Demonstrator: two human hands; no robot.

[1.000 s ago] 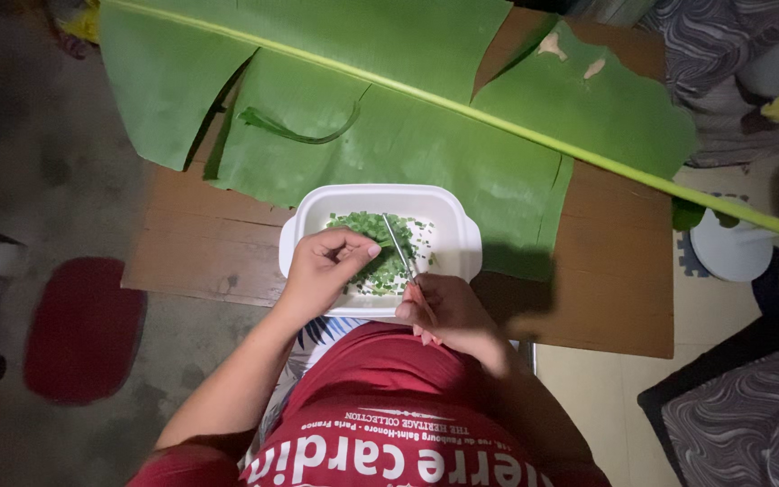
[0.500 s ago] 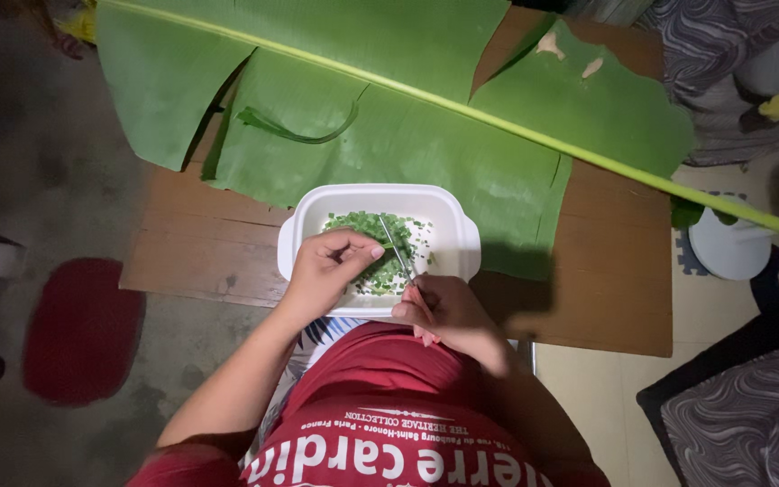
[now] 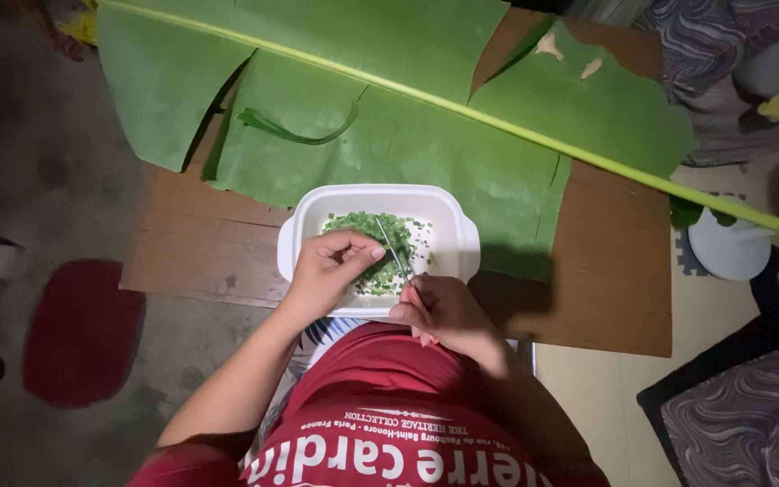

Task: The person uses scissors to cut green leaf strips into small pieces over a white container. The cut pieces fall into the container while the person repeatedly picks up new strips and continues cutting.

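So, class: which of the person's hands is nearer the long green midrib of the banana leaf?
Left. The left hand sits over the white dish, closer to the midrib; the right hand, holding scissors, stays at the dish's near edge.

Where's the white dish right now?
In the head view the white dish sits centre frame on the brown board, just below the banana leaf, with both hands over its near edge.

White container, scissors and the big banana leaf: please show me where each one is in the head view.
white container [image 3: 448, 209], head view, bare far right rim.
scissors [image 3: 393, 252], head view, middle of the metal blades.
banana leaf [image 3: 407, 135], head view, flat green blade beside the midrib.
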